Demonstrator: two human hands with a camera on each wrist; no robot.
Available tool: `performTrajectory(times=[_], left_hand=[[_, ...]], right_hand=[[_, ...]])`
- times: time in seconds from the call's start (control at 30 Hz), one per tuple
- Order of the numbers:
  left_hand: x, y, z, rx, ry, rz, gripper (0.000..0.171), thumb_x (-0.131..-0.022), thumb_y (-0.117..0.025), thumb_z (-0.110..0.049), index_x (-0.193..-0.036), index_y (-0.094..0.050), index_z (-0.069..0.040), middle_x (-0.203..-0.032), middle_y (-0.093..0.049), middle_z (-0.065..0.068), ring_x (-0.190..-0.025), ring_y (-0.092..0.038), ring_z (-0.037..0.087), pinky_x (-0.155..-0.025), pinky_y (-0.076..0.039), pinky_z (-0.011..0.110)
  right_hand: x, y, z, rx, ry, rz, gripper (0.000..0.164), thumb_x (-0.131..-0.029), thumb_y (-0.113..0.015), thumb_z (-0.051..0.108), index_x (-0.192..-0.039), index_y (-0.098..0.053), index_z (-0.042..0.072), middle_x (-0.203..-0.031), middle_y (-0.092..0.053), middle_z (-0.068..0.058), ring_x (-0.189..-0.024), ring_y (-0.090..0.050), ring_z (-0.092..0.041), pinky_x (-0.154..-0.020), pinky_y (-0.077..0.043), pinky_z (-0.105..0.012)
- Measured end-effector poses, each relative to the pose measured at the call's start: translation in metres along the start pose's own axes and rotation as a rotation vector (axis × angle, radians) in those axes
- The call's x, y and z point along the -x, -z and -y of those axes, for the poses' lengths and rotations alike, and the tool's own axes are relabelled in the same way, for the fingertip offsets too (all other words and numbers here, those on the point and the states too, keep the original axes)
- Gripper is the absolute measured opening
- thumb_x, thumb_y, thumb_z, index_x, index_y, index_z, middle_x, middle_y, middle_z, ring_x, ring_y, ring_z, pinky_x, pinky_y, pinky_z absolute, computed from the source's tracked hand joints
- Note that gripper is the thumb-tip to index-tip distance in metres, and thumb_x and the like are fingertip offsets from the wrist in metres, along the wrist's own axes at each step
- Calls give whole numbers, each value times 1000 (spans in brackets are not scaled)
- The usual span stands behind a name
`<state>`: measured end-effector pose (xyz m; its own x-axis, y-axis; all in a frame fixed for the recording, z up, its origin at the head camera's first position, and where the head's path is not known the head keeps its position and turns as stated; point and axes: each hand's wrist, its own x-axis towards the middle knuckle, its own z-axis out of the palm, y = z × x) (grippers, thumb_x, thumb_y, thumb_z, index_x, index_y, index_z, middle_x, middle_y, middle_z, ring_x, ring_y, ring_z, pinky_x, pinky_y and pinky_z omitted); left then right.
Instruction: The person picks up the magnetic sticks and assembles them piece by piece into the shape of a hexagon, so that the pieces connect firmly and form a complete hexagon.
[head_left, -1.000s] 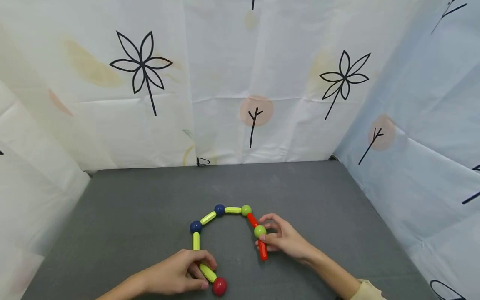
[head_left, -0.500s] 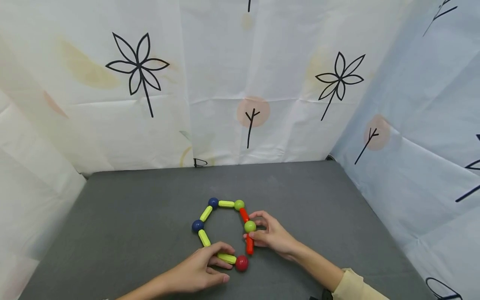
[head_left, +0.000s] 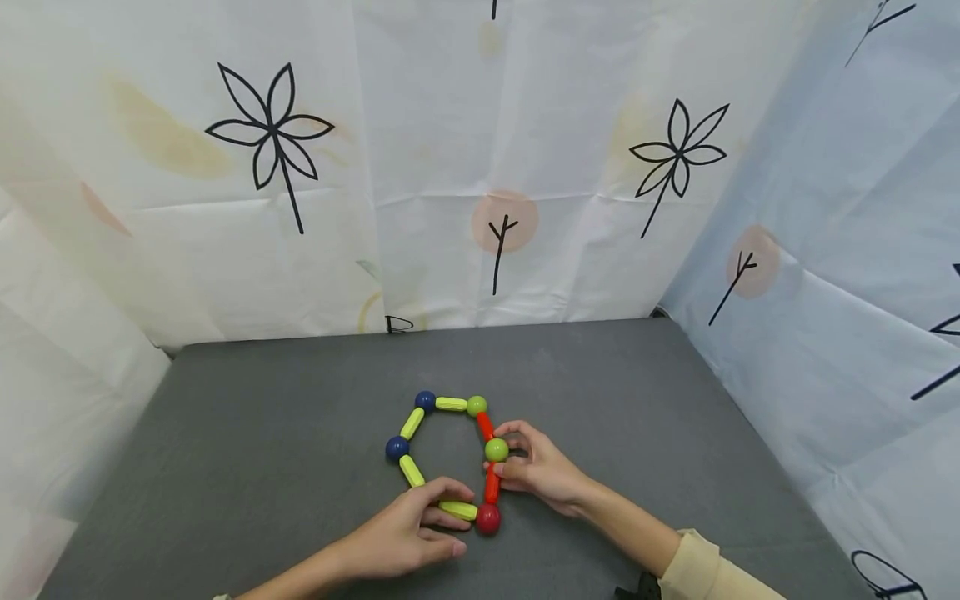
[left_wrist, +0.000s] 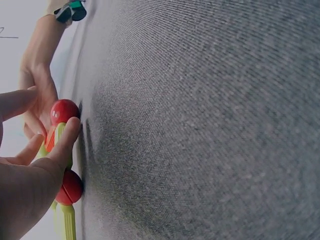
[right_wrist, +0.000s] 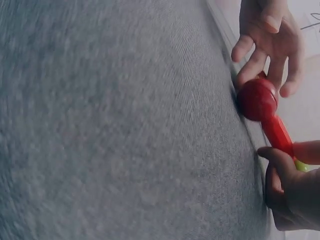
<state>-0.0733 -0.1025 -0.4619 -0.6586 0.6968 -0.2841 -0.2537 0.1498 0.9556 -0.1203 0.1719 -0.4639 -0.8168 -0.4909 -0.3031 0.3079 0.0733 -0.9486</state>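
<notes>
On the grey table, short rods and balls join end to end in a ring. Its near corner is a red ball (head_left: 488,519), where a red rod (head_left: 492,483) meets a yellow rod (head_left: 458,509). My right hand (head_left: 543,471) pinches this red rod just below a green ball (head_left: 497,450). My left hand (head_left: 408,529) is over the ring's near left side, fingers spread and a fingertip against the yellow rod. It hides a second red ball (left_wrist: 70,187) from the head view, but the left wrist view shows that ball under the palm.
Two blue balls (head_left: 397,448), another green ball (head_left: 477,406) and more yellow rods (head_left: 452,404) form the far and left parts of the ring. Behind the grey table (head_left: 300,400) hangs a white patterned cloth (head_left: 435,167), with more cloth at both sides.
My left hand has moved right and away from me, swinging the red ball and yellow rod to the red rod's free end. The open chain is now a ring. My right hand has shifted slightly left.
</notes>
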Motion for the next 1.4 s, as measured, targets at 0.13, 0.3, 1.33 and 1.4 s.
performTrajectory(times=[0.13, 0.3, 1.33, 1.4], left_hand=[[2, 3, -1, -5, -19, 13, 54, -101, -75, -5, -150, -51, 1, -150, -60, 16, -134, -70, 35, -100, -64, 35], [7, 15, -3, -145, -129, -49, 47, -102, -76, -12, -143, -57, 1, -140, -66, 22, -108, -80, 27, -83, -66, 29], [-42, 100, 26, -760, -287, -522, 63, -100, -77, -27, -155, -51, -10, -145, -65, 16, -133, -63, 35, -109, -52, 60], [-38, 97, 13, -730, -255, -484, 65, -100, -76, -25, -156, -49, -6, -149, -63, 19, -135, -63, 37, -111, -51, 62]], right_hand=[[-1, 0, 0, 109, 28, 6, 50, -105, -66, 5, -147, -40, 1, -140, -51, -21, -106, -73, -17, -92, -63, -31], [-2, 6, 4, 389, 89, -1, 52, -103, -74, 15, -145, -45, 5, -141, -54, -23, -106, -71, -22, -87, -57, -28], [-21, 32, 20, 830, 285, -134, 42, -101, -74, 11, -139, -57, 7, -131, -67, -17, -105, -72, -26, -85, -61, -30], [-23, 36, 21, 824, 280, -123, 44, -101, -75, 14, -140, -56, 6, -133, -67, -19, -107, -73, -26, -86, -61, -30]])
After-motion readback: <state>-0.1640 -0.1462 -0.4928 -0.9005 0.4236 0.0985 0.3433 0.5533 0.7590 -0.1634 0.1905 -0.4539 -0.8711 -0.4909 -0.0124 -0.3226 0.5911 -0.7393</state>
